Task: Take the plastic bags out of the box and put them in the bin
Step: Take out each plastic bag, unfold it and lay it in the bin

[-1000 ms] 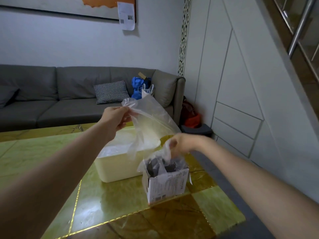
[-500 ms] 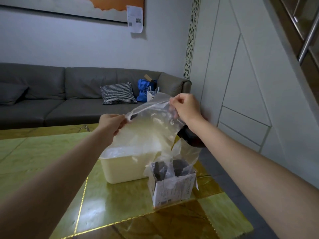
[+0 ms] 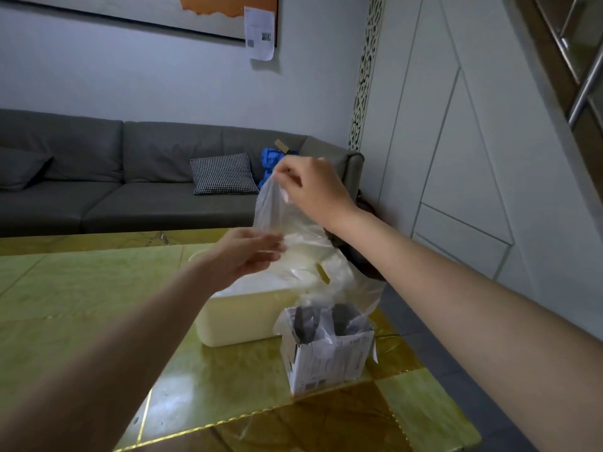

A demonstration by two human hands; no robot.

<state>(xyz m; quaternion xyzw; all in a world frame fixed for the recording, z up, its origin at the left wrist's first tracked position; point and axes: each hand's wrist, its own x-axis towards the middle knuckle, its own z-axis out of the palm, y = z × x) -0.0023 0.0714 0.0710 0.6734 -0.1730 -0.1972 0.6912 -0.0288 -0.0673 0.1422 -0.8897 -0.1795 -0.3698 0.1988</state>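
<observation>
A clear plastic bag [image 3: 287,233] hangs in the air above the table, still trailing down into the small white cardboard box [image 3: 329,363]. My right hand [image 3: 313,187] pinches the bag's top edge high up. My left hand [image 3: 248,252] is lower and to the left, fingers loosely extended and touching the bag's side. More crumpled clear plastic [image 3: 355,308] spills out of the box's open top. Behind the box stands the cream plastic bin [image 3: 238,318], its mouth partly hidden by the bag.
Box and bin sit near the right edge of a glossy green-gold table [image 3: 98,288]. A grey sofa [image 3: 98,177] with a checked cushion [image 3: 223,174] and a blue bag [image 3: 270,164] runs behind. White panelled wall and dark floor lie to the right.
My right hand went from the box up to the bag's top and lifted it higher. My left hand let go of the bag's edge and dropped lower, fingers now loose against it.
</observation>
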